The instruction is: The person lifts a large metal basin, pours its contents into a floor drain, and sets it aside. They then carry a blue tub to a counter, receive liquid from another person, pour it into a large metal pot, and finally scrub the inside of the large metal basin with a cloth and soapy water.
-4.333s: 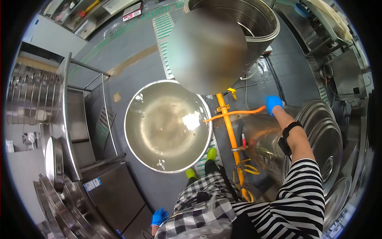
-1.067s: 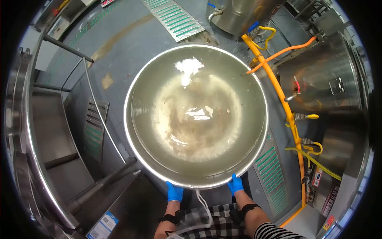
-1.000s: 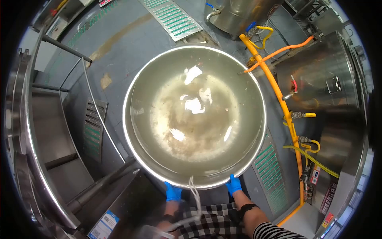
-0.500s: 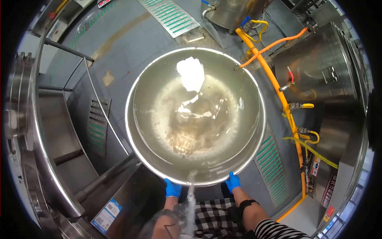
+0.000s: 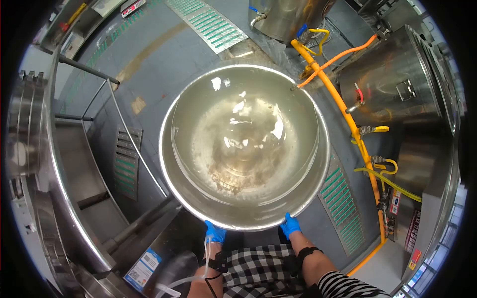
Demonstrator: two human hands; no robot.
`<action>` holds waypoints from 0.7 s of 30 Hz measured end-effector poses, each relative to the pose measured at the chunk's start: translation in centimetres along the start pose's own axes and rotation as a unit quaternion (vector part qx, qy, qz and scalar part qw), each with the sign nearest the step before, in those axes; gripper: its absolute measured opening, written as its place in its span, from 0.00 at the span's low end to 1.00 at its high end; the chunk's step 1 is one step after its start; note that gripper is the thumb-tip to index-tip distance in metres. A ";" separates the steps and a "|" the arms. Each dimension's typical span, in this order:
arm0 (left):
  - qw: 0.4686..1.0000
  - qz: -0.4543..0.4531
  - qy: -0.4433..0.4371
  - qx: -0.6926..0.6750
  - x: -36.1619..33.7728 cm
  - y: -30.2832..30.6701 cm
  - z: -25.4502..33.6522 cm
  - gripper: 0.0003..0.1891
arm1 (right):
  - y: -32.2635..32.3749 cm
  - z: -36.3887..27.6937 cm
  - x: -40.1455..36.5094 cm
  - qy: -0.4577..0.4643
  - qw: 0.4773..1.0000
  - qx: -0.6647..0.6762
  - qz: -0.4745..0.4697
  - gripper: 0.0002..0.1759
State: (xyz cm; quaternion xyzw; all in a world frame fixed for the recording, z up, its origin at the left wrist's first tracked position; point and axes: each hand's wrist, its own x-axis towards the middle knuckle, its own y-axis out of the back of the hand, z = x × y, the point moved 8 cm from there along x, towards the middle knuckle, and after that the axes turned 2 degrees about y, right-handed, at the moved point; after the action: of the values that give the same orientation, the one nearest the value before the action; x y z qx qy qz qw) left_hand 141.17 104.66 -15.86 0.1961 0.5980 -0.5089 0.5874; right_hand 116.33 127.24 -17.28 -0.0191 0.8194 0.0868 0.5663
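A large round stainless steel pot (image 5: 271,212) fills the middle of the view, with clear, slightly murky water (image 5: 248,164) in it. Brownish stains show through on its bottom. The blue-gloved fingers of my left hand (image 5: 214,232) are closed on the near rim, left of centre. On the same rim, right of centre, my right hand (image 5: 290,227) grips in a blue glove, thumb over the edge. More bare wall shows at the near side than at the far side. Splashed water (image 5: 199,273) hangs in the air over my left forearm.
An orange gas pipe (image 5: 334,89) with valves and hoses runs down the right, beside a steel tank (image 5: 392,79). Another tank (image 5: 285,20) stands beyond. Slotted drain covers (image 5: 343,211) lie in the grey floor. A steel frame (image 5: 124,119) stands at left.
The water that spilled over the near rim in a stream has become a splash over my left forearm. The water in the pot has shifted and its reflections broke up. Both hands keep their hold.
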 end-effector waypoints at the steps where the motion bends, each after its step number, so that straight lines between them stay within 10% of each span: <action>1: 0.999 0.030 0.011 0.007 -0.6 -0.4 0.3 0.30 | -0.2 0.0 -0.5 -0.009 1.000 0.003 0.007 0.17; 21: 1.000 0.000 0.004 0.018 -1.9 -4.3 6.4 0.29 | -5.0 -1.0 -6.4 -0.051 0.999 0.014 0.013 0.18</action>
State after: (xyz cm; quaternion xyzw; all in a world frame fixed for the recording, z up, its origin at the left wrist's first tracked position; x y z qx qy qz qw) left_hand 141.23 98.21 -11.21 0.2083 0.5913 -0.5188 0.5812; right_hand 118.36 121.73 -11.54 0.0042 0.7910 0.0836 0.6061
